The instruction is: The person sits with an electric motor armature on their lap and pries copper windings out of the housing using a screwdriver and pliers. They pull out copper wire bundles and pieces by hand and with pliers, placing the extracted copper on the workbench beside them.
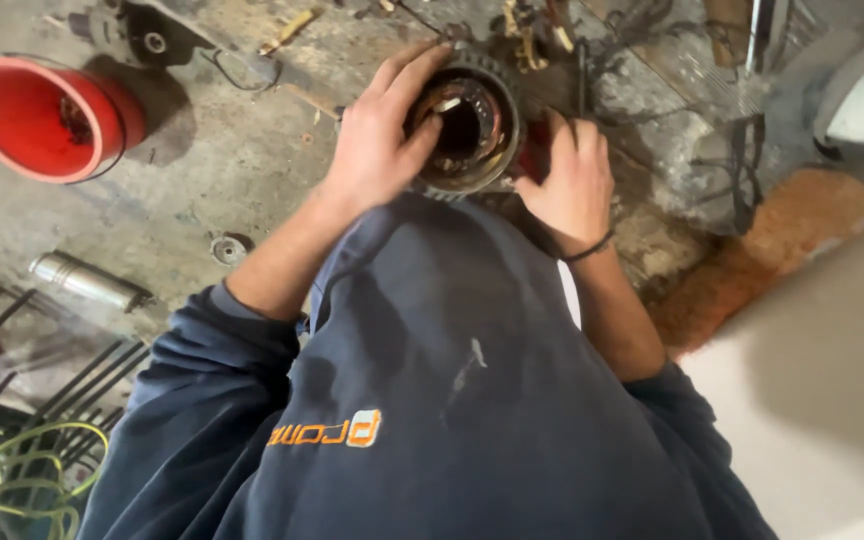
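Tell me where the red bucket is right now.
In the head view, the red bucket stands on the dirty floor at the upper left, well to the left of the left hand that grips the round motor stator.

Red bucket [37, 120]; metal cyl. [87, 281]

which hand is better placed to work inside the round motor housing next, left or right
Probably the left hand: its fingers curl over the rim of the motor housing, thumb at the opening. The right hand rests against the housing's outer side, steadying it.
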